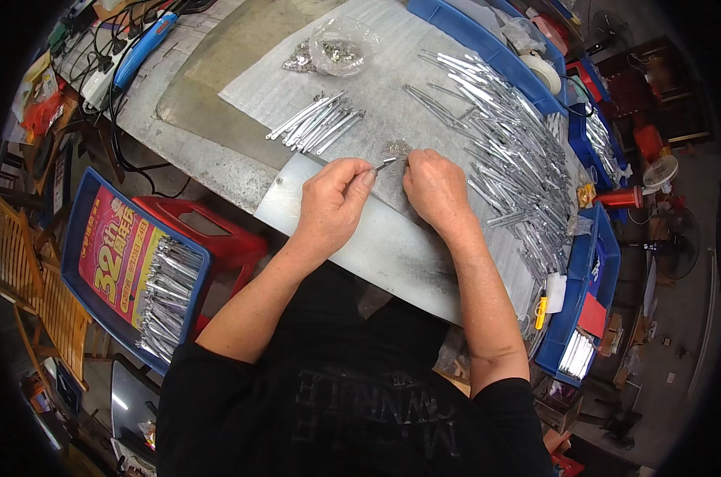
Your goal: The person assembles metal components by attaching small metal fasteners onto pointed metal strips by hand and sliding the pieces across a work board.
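Observation:
My left hand point(335, 200) pinches a slim silver metal strip point(387, 162) between thumb and fingers. The strip's other end reaches the closed fingers of my right hand point(436, 189), and whether a smaller part is held there too is hidden. Just beyond my hands lies a little heap of tiny metal parts point(397, 147). Left of it, a batch of similar strips point(317, 126) rests side by side on the white sheet point(257, 83). A large loose pile of silver strips point(507, 151) spreads over the right side of the table.
A clear plastic bag point(343, 48) with small metal parts sits farther back. Blue bins point(488, 48) line the right edge. At the left, a blue tray point(78, 266) of strips stands by a red stool point(245, 238). A power strip and cables point(98, 89) lie back left.

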`<control>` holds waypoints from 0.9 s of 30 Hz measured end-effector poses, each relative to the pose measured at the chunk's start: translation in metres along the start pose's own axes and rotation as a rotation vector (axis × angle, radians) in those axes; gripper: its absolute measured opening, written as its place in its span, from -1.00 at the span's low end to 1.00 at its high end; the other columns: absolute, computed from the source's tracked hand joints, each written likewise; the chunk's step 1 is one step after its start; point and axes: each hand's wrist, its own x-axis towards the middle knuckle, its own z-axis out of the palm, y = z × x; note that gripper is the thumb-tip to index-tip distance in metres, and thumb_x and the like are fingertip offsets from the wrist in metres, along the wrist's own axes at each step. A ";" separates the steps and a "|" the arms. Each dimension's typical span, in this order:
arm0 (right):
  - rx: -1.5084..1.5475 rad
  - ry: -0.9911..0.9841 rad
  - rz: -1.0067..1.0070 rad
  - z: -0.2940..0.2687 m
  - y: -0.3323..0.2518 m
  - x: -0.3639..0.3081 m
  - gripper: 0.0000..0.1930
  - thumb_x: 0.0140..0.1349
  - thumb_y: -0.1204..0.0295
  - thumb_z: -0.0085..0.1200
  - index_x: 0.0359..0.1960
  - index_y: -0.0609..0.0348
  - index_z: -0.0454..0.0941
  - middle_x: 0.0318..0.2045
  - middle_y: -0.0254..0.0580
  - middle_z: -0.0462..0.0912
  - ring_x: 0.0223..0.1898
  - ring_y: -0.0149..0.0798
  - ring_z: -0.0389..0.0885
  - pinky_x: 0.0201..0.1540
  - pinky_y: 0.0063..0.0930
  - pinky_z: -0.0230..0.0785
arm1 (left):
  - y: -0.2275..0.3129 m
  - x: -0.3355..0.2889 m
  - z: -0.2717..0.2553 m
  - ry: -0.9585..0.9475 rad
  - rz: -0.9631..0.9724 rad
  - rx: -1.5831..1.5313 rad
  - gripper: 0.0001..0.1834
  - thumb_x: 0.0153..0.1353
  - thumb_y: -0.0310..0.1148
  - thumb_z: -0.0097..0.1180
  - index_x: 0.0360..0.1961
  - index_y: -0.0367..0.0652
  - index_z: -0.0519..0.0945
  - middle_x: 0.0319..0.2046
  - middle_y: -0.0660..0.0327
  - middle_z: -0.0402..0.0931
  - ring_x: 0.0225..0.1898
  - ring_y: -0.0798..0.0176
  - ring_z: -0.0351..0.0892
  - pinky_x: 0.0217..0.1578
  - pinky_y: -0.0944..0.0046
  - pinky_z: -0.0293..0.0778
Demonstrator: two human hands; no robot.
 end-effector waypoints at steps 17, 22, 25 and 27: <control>1.046 0.194 0.338 -0.030 -0.024 -0.053 -0.87 0.07 0.48 -0.02 -0.44 0.33 0.46 -0.58 -0.18 0.49 -0.54 -0.45 0.40 -0.47 -0.55 0.27 | 0.018 -0.012 0.016 -0.042 -0.003 0.075 -0.87 0.16 -0.44 0.01 -0.39 -0.31 0.50 -0.72 0.34 0.34 -0.64 0.53 0.25 -0.63 0.49 0.22; 1.088 0.253 0.332 -0.027 -0.028 -0.061 -0.88 0.06 0.50 0.00 -0.44 0.33 0.46 -0.57 -0.20 0.50 -0.53 -0.45 0.41 -0.46 -0.55 0.28 | 0.027 -0.018 0.024 -0.048 0.032 0.083 -0.88 0.16 -0.45 0.02 -0.39 -0.31 0.50 -0.72 0.31 0.35 -0.65 0.53 0.26 -0.63 0.47 0.24; 1.103 0.285 0.334 -0.024 -0.027 -0.065 -0.88 0.07 0.49 -0.01 -0.44 0.33 0.46 -0.57 -0.20 0.51 -0.52 -0.45 0.41 -0.46 -0.55 0.28 | 0.029 -0.021 0.028 -0.047 0.050 0.081 -0.89 0.16 -0.46 0.01 -0.39 -0.31 0.50 -0.71 0.30 0.36 -0.65 0.52 0.27 -0.63 0.47 0.25; 1.098 0.293 0.336 -0.023 -0.026 -0.066 -0.87 0.07 0.49 -0.01 -0.43 0.34 0.46 -0.57 -0.21 0.51 -0.52 -0.45 0.41 -0.46 -0.55 0.28 | 0.031 -0.024 0.029 -0.049 0.055 0.075 -0.89 0.16 -0.46 0.01 -0.38 -0.31 0.50 -0.71 0.29 0.37 -0.65 0.52 0.27 -0.63 0.47 0.25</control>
